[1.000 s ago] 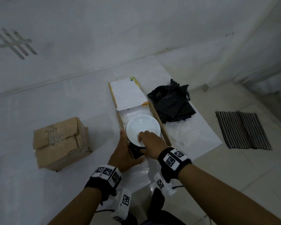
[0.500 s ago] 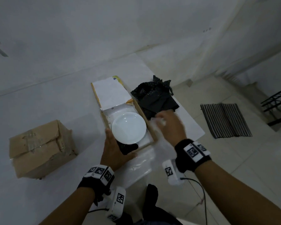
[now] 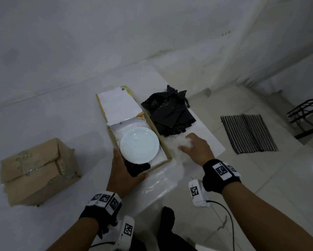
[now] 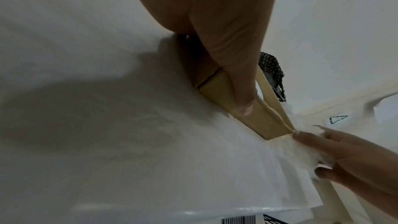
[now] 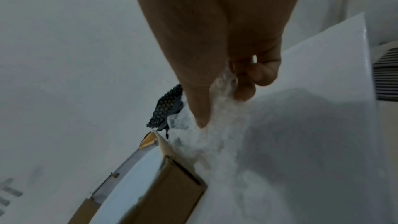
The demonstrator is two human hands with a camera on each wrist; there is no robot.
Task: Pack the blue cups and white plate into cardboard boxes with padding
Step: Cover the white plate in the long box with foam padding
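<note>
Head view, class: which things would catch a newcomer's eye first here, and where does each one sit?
The round white plate stands out first, lying in the shallow open cardboard box at the centre, over black wrapping. The left hand holds the box's near corner, while the right hand grips a wad of clear bubble wrap just right of the box. A crumpled black bubble-wrap heap lies behind that, and a closed brown cardboard box sits far left.

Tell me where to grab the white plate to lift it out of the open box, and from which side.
Pinch the white plate at its near rim, coming from the person's side. That edge rides up on black wrap, probably leaving a gap beneath; the shallow box walls crowd its left and right edges.
</note>
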